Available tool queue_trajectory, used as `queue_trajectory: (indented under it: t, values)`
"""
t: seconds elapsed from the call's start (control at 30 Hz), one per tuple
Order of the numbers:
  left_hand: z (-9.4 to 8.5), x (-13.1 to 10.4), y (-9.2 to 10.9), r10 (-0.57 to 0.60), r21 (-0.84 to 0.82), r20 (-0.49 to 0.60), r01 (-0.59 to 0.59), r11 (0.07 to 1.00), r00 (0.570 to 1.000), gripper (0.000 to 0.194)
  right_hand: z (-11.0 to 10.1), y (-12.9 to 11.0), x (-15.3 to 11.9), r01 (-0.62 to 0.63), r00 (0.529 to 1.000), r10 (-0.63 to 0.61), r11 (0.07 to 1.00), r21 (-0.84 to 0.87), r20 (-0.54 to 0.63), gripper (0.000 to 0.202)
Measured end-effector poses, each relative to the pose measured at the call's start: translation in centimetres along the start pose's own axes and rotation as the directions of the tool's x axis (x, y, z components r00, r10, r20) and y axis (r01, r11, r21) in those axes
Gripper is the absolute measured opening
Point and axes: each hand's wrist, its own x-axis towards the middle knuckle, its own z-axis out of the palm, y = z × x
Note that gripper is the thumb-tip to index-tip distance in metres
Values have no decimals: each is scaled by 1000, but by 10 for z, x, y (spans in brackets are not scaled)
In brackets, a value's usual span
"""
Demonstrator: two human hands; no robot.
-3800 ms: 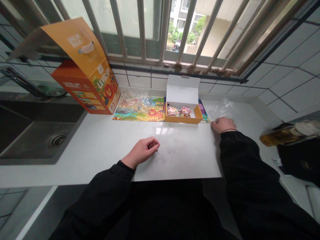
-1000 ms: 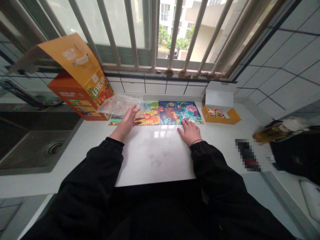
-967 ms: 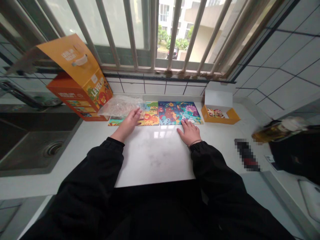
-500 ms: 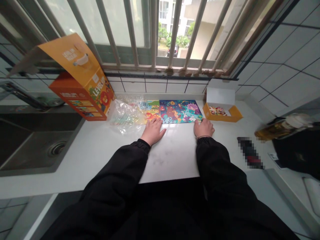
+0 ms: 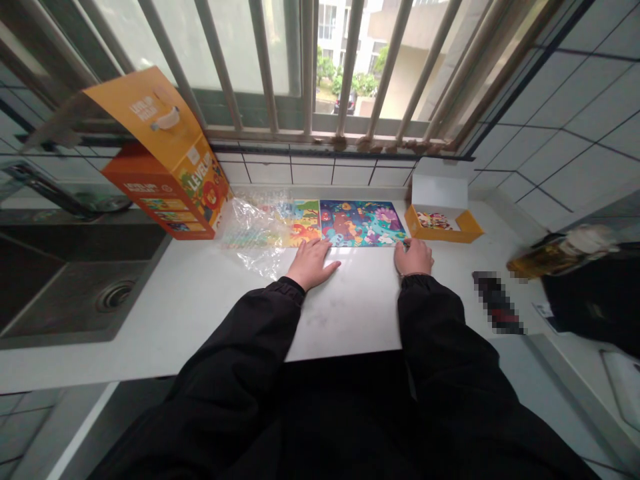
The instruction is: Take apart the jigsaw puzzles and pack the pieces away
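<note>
A dark blue picture puzzle (image 5: 365, 223) with colourful animals lies flat on the counter, beside a lighter animal picture (image 5: 305, 217) partly under clear plastic wrapping (image 5: 255, 233). My left hand (image 5: 314, 263) rests palm down with its fingers spread, the tips at the lower edges of the two pictures. At the blue puzzle's lower right corner is my right hand (image 5: 415, 258), its fingers curled in. What sits between its thumb and fingers is too small to make out. Right of the puzzle, an open yellow box (image 5: 445, 230) holds several colourful pieces.
A tall orange carton (image 5: 165, 193) with its lid up stands at the left, beside the sink (image 5: 60, 293). A pixelated dark object (image 5: 497, 303) and a bottle of amber liquid (image 5: 555, 253) are at the right. Window bars (image 5: 305, 73) rise behind the counter (image 5: 345, 307).
Both hands have shifted slightly to the right along the puzzle's lower edge. The view has moved a little; the pictures and boxes stay in place.
</note>
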Motion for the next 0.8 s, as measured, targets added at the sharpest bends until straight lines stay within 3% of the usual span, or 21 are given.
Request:
queue_trajectory:
  t: [0.17, 0.27, 0.37, 0.47, 0.57, 0.63, 0.7, 0.73, 0.8]
  values:
    - [-4, -39, 22, 145, 7, 24, -146, 989, 989, 47, -4, 12, -8, 35, 999, -34, 999, -32, 24, 41]
    - [-16, -77, 39, 279, 113, -120, -266, 957, 953, 49, -2, 14, -9, 35, 999, -34, 998, -46, 16, 41]
    - [-49, -102, 37, 152, 208, -404, -71, 976, 902, 77, 1, 13, -8, 21, 1000, -21, 999, -44, 1, 40]
    - [-96, -97, 6, 10, 227, -542, 135, 964, 840, 99, 1, 11, -7, 15, 1000, -15, 999, -33, -4, 41]
    - [-136, -69, -41, -96, 331, -409, 246, 911, 908, 84, 0, 10, -7, 13, 1000, -13, 1000, -21, -5, 40]
    - [-156, -45, -68, -107, 398, -168, 167, 902, 980, 50, -1, 9, -7, 8, 1000, -8, 1000, -14, -4, 40]
    - [-175, -22, -85, -149, 408, -1, 137, 903, 989, 13, -2, 8, -8, 1, 1000, -1, 1000, -7, -2, 40]
    - [-185, -12, -89, -183, 421, 12, 161, 893, 983, 4, -2, 8, -8, -2, 1000, 2, 1000, -2, 0, 40]
    - [-211, 5, -89, -209, 455, -30, 200, 868, 977, 10, -3, 7, -9, 0, 1000, 0, 1000, 11, 3, 40]
